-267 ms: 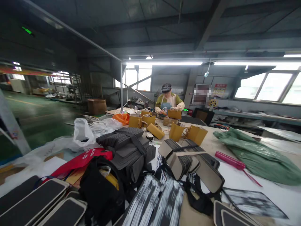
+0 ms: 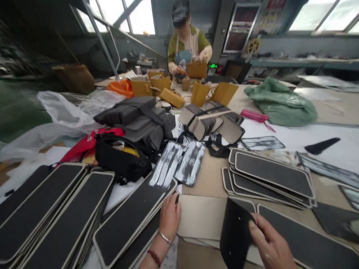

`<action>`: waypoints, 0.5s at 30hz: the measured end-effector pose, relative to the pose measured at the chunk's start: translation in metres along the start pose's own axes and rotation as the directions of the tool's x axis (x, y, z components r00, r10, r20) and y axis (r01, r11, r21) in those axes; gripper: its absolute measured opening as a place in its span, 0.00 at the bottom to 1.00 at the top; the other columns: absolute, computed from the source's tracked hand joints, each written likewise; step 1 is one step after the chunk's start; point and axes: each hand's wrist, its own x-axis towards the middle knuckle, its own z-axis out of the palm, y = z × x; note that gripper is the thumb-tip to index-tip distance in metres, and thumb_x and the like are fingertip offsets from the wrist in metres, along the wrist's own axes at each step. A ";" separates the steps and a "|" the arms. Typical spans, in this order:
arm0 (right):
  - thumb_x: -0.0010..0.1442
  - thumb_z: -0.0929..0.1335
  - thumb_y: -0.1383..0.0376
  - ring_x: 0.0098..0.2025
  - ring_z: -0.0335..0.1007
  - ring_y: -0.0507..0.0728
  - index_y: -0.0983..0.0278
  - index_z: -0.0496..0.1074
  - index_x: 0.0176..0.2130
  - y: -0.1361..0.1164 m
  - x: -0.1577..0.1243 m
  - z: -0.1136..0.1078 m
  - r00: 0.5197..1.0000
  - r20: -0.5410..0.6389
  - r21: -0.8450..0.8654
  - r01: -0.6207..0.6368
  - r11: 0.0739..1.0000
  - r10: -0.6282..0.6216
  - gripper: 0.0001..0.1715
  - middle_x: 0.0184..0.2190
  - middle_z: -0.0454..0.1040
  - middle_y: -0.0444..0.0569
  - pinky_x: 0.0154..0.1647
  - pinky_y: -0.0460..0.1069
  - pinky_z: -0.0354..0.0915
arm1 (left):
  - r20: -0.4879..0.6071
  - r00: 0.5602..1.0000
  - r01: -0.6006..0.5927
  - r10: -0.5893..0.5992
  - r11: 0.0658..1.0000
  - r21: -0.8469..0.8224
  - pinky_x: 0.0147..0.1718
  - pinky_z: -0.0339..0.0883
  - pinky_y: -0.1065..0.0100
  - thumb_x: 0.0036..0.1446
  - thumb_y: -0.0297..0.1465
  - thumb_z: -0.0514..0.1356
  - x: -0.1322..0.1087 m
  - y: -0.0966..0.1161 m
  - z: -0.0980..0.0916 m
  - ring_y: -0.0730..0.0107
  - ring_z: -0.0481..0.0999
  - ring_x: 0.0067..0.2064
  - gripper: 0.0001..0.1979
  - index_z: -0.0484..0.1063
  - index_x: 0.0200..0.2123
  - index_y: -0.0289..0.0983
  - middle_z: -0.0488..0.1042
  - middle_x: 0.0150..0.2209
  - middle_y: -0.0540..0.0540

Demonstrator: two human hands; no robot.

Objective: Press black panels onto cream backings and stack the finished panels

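Observation:
My left hand [image 2: 169, 216], with a bangle and a red bead bracelet at the wrist, has its fingers closed at the left edge of a smooth beige panel [image 2: 203, 216]. A small dark bit shows by its fingertips; I cannot tell what it is. My right hand [image 2: 269, 237] pinches the edge of a black flexible panel [image 2: 235, 231] with a few small white spots. This black panel stands tilted over the right part of the beige one. Just left of my left hand lie dark panels with pale rims [image 2: 134, 216].
Stacked rimmed panels [image 2: 272, 173] lie at right, more [image 2: 64, 209] at far left. White-smeared panels [image 2: 190, 162], a black bag [image 2: 123, 160] and strapped bundles [image 2: 140, 116] lie ahead. Across the table a person [image 2: 187, 48] handles a mustard bag [image 2: 197, 70]. A green sack [image 2: 283, 102] sits right.
The view has tilted down toward the near table. Both my hands have come into view, the right one with the black panel. The person across still handles a mustard bag.

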 end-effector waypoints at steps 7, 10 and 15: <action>0.57 0.57 0.53 0.26 0.61 0.53 0.62 0.63 0.24 -0.030 0.004 0.060 0.982 0.104 -0.002 0.159 0.987 -0.158 0.20 0.22 0.65 0.45 0.26 0.46 0.58 | 0.594 0.795 0.516 -0.120 0.649 -0.560 0.50 0.61 0.58 0.48 0.50 0.57 -0.038 0.016 -0.003 0.57 0.70 0.50 0.33 0.62 0.52 0.35 0.67 0.52 0.34; 0.60 0.55 0.55 0.30 0.63 0.53 0.61 0.64 0.27 -0.016 -0.001 0.076 0.957 0.216 -0.047 0.207 0.977 -0.192 0.19 0.26 0.67 0.45 0.32 0.47 0.59 | 0.591 0.797 0.536 -0.126 0.598 -0.595 0.51 0.60 0.60 0.48 0.45 0.60 -0.035 0.006 0.004 0.59 0.69 0.51 0.30 0.63 0.52 0.35 0.69 0.51 0.37; 0.58 0.56 0.53 0.35 0.65 0.57 0.62 0.65 0.32 0.067 0.005 0.035 0.999 -0.024 -0.277 0.020 0.961 -0.027 0.18 0.31 0.68 0.50 0.38 0.52 0.61 | 0.526 0.806 0.564 -0.272 0.623 -0.542 0.48 0.64 0.60 0.43 0.41 0.64 -0.019 -0.012 0.016 0.60 0.73 0.45 0.24 0.70 0.41 0.32 0.77 0.39 0.42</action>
